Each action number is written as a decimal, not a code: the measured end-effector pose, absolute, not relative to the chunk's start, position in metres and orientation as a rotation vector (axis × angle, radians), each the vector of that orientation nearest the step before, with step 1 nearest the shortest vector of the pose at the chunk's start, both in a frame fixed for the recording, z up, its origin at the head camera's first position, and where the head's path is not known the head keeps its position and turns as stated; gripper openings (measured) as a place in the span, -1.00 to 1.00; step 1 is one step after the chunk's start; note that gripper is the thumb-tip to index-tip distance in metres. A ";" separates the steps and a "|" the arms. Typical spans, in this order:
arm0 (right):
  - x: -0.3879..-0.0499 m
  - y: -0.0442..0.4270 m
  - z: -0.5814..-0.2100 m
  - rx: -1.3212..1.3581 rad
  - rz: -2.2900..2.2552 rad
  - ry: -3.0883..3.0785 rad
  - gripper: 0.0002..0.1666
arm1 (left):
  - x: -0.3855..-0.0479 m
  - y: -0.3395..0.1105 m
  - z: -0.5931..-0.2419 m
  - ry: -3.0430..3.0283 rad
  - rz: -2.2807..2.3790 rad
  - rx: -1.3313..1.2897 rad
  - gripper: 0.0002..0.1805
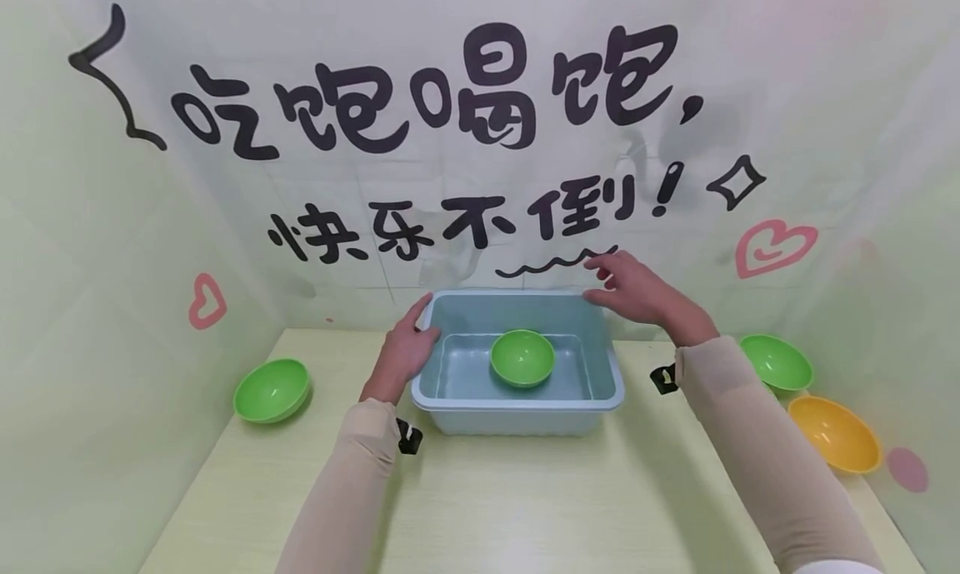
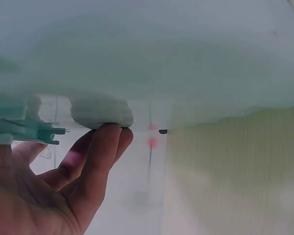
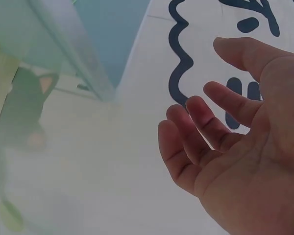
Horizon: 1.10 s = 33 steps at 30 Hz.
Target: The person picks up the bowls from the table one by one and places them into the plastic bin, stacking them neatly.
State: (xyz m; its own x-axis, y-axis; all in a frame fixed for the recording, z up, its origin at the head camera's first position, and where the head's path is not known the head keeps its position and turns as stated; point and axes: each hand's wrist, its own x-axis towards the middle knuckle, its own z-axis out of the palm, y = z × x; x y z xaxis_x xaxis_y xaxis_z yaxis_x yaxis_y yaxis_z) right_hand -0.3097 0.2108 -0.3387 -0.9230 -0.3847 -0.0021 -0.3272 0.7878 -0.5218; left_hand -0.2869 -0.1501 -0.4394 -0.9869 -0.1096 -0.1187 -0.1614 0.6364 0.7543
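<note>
Bench [image 1: 510,507] stretches before blue basin [image 1: 517,421]; left hand [image 1: 405,349] grips its left rim; relaxed right hand [image 1: 637,291] hovers by far-right corner; green bowl [image 1: 522,358] inside.

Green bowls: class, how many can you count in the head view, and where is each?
3: left bowl on the table's left, middle bowl inside the blue basin, right bowl partly behind the right sleeve. Others may be hidden.

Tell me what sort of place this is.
Possibly a small staged tabletop booth: printed sheeting with lettering and hearts stands around a pale table on three sides, and there's a blue basin with bowls.
</note>
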 end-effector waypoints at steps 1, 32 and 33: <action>-0.309 0.213 -0.339 -0.566 -0.809 2.871 -0.32 | -0.287 -0.150 -0.440 2.785 1.294 -0.231 -0.26; -0.285 0.290 -0.360 -0.220 -0.782 2.882 0.00 | -0.287 -0.150 -0.440 2.763 1.313 -0.227 -0.26; -0.284 0.292 -0.361 -0.215 -0.778 2.878 0.01 | -0.287 -0.150 -0.440 2.763 1.312 -0.230 -0.26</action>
